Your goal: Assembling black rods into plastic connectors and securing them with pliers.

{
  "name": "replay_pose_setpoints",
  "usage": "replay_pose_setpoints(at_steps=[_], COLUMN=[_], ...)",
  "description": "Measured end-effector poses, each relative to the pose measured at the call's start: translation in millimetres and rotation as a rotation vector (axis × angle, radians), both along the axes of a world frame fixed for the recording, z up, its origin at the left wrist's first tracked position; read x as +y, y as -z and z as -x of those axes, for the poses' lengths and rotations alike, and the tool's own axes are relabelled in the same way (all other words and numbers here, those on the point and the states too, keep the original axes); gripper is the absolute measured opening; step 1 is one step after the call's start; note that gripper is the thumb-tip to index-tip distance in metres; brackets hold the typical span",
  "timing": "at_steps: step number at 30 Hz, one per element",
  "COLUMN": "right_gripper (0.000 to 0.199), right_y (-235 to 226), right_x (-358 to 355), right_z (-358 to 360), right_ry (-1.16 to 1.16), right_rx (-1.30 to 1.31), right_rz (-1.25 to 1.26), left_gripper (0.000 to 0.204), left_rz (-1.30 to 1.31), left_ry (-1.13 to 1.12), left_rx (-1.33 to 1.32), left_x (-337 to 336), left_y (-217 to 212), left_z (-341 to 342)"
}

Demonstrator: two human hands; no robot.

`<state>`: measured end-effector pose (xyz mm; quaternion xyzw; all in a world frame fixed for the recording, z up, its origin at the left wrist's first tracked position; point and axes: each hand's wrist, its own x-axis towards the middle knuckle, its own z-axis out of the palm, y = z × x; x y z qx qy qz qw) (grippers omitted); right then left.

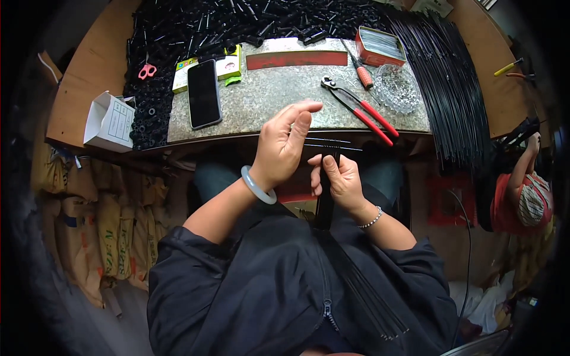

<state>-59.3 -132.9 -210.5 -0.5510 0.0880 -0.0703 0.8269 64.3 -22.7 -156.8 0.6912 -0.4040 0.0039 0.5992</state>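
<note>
My right hand (pixel 346 183) is closed around a bundle of thin black rods (pixel 357 282). The rods run down over my dark jacket and fan out toward pale tips. At the bundle's upper end, a few thin silvery wires (pixel 332 144) lie crosswise. Just left of these wires my left hand (pixel 282 142) is raised, its fingers stretched out side by side and the thumb upright; nothing shows in it. Ahead on the worktable (pixel 273 95) lie pliers with red handles (pixel 362 113), jaws toward the middle. A black phone (pixel 203 95) rests at the left against a yellow-green box (pixel 228 62).
A glass dish (pixel 396 89) of small metal bits, a red tin (pixel 380 47) and a red-handled tool (pixel 363 76) stand back right. Long black rods (pixel 454 89) cover the right side. Black parts (pixel 196 24), pink scissors (pixel 147 72) and a white carton (pixel 113 121) lie left. Another person's arm (pixel 522 163) shows right.
</note>
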Motion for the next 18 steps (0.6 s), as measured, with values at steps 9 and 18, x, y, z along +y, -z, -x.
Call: replay_pose_setpoints(at_steps=[9, 18], right_gripper=[0.036, 0.041], right_y=[2, 7], right_x=[-4, -18], right_z=[-14, -8], right_ry=[-0.069, -0.052], right_rx=[0.008, 0.05], right_rz=[0.048, 0.062], left_gripper=[0.012, 0.021], left_rz=[-0.116, -0.177], left_ry=[0.158, 0.162], left_rx=[0.237, -0.068], left_x=[-16, -55], left_y=[3, -21], left_z=[4, -79])
